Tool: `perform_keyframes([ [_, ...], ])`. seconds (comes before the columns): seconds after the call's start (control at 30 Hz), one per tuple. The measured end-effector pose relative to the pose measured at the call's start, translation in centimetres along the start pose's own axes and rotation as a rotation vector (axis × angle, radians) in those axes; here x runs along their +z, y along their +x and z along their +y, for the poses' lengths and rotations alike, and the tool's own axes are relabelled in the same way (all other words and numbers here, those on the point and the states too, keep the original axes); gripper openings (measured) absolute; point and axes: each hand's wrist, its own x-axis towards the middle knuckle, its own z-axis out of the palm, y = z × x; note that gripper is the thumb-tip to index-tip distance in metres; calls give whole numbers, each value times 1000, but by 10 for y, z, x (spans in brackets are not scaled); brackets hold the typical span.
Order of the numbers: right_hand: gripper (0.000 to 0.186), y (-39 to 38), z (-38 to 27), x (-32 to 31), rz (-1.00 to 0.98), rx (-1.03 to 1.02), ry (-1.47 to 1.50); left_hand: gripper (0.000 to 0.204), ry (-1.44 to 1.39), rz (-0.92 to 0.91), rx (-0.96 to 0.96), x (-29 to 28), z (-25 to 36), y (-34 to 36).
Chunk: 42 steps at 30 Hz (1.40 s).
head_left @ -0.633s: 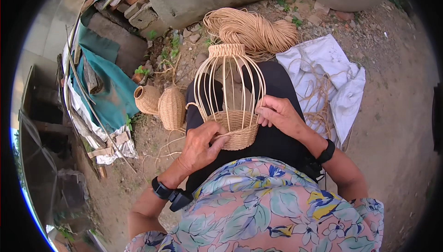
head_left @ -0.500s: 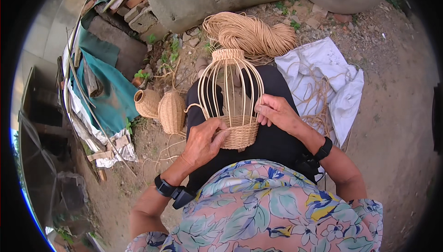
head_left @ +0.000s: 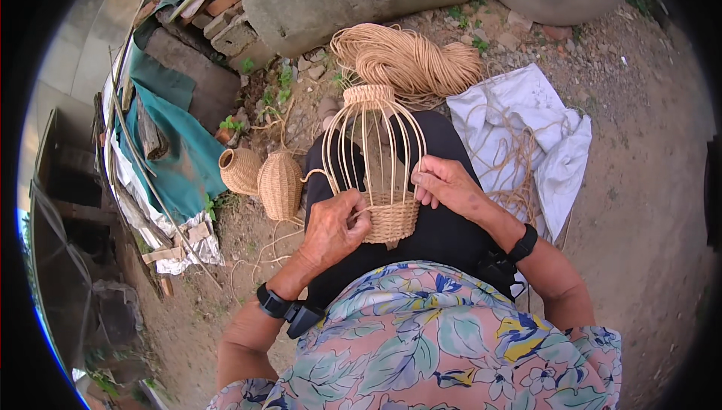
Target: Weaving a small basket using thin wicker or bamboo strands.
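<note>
The half-woven basket (head_left: 394,222) on the dark trousers (head_left: 449,138) could skew if the left hand (head_left: 331,226), fingers gripping its left wall, outpulls the right hand (head_left: 447,183), fingers pinching its right-side stake (head_left: 423,144).

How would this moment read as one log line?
left hand: holding basket, lower left; right hand: holding basket's right side; basket: open-ribbed between woven base and collar

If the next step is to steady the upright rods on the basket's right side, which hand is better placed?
Probably the right hand: it sits at those rods, while the left hand is on the opposite side, at the woven band.
</note>
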Motion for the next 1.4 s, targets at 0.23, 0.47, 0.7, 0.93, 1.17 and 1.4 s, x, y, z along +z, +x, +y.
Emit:
perform_keyframes([
  [0.23, 20, -1, -3, 0, 66, 7, -56, 11, -116, 224, 55, 3, -3, -25],
  [0.47, 17, -13, -23, 19, 523, -438, -482, 16, -94, 106, 106, 11, -3, -53],
  [0.7, 43, 10, -52, 38, 523, -544, -624, 13, -160, 90, 100, 24, -13, -49],
  [0.93, 56, 27, -32, 40, 600, -457, -764, 19, -586, 160, -210, 7, -24, -39],
  [1.17, 52, 25, -15, 31, 648, -345, -571, 48, -923, 340, -766, 6, -49, 6],
  [1.4, 51, 33, -12, 31, 629, -408, -564, 23, -913, 483, -777, 16, -54, 8],
])
